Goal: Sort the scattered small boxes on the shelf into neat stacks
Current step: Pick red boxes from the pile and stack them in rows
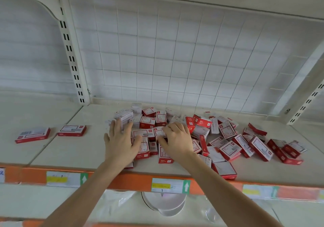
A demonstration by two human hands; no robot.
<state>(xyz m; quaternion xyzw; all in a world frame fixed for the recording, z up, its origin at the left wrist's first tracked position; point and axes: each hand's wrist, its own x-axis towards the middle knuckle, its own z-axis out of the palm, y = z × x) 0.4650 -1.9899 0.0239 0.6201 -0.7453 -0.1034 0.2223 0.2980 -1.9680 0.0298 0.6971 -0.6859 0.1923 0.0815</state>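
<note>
A heap of small red-and-white boxes (228, 139) lies scattered over the middle and right of the cream shelf (84, 149). Two flat boxes sit apart at the left: one (32, 135) near the far left and another (71, 130) beside it. My left hand (119, 142) lies flat with spread fingers on the left edge of the heap. My right hand (177, 139) rests on boxes in the heap's middle, its fingers bent over a box (158, 133); whether it grips that box is unclear.
A white wire grid (175, 60) backs the shelf, with slotted uprights (70, 51) at the left and right. An orange price rail (131, 181) with labels runs along the front edge. White plates (164, 204) and clear glassware stand on the shelf below.
</note>
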